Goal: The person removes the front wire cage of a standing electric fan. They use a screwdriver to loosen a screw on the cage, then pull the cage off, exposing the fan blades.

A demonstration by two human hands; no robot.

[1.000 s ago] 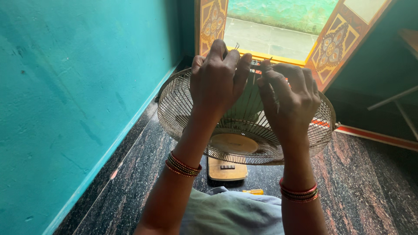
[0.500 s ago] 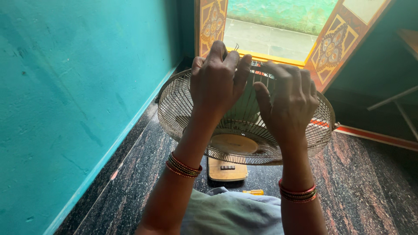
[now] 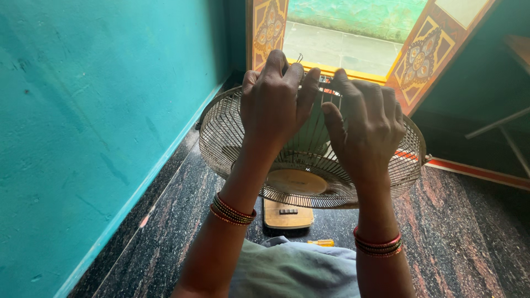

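A table fan with a round wire grille [image 3: 226, 143] stands on the dark stone floor in front of me, tilted back. My left hand [image 3: 276, 102] curls over the grille's top rim, its fingers closed on the wires there, and a thin bent wire clip [image 3: 300, 57] sticks up just beyond its fingertips. My right hand [image 3: 367, 129] lies beside it on the grille's upper right part, fingers bent over the rim. What the fingertips pinch is hidden. Both wrists wear red and gold bangles.
The fan's tan base with a row of buttons [image 3: 288, 212] sits under the grille. A small yellow-handled screwdriver [image 3: 322, 243] lies near my pale cloth lap. A teal wall runs along the left. Painted door panels [image 3: 269, 27] frame an open doorway ahead.
My right hand has opened from a pinch and spread its fingers over the top rim. My left hand has stayed in place on the grille.
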